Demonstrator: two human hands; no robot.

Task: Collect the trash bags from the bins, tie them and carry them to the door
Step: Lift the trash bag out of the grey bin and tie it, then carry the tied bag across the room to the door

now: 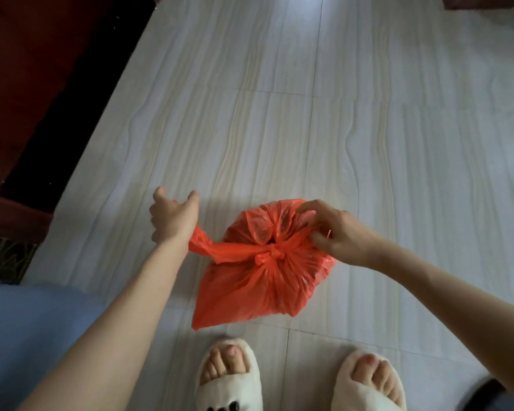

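- Two hands pulled opposite ends of the orange trash bag (261,277), tightening its knot (266,258).
- Left hand (172,218) fisted around one tail; right hand (336,229) pinched the other.
- The floor (368,129) bore the bag's weight.

My left hand (172,216) pulls one end of the red bag (258,289) out to the side. My right hand (336,231) pinches the other end, just past the knot (267,258) between my hands. The bag sits on the pale floor (368,129), near my white slippers (229,390).
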